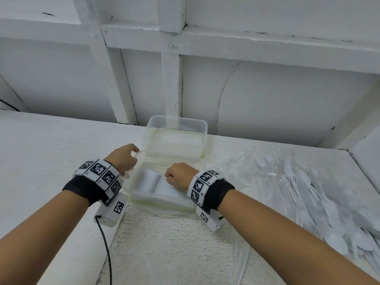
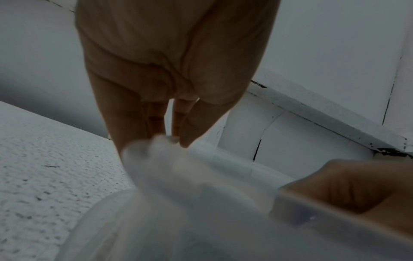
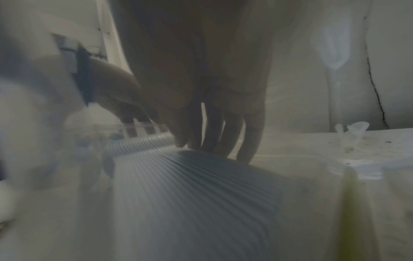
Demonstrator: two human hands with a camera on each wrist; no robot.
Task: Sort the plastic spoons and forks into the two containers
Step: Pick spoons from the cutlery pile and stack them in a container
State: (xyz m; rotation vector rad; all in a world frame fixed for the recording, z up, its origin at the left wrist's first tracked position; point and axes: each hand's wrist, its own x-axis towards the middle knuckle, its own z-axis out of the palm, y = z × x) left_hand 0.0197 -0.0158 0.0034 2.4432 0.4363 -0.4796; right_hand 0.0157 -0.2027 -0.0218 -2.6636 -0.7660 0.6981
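Two clear plastic containers stand at the table's middle. The far container (image 1: 176, 128) looks empty. The near container (image 1: 160, 202) holds a tight row of white plastic cutlery (image 1: 158, 185) lying side by side; I cannot tell whether they are forks or spoons. My left hand (image 1: 125, 157) grips the near container's far-left corner; its fingertips (image 2: 178, 139) sit on the blurred rim (image 2: 201, 176). With straight fingers (image 3: 245, 155), my right hand (image 1: 176, 174) presses down on the ribbed cutlery row (image 3: 190, 185).
A big loose pile of white spoons and forks (image 1: 308, 192) lies on a clear plastic sheet at the right. One fork (image 1: 241, 155) lies apart near the far container. A white wall stands close behind. A black cable (image 1: 106, 249) hangs from my left wrist.
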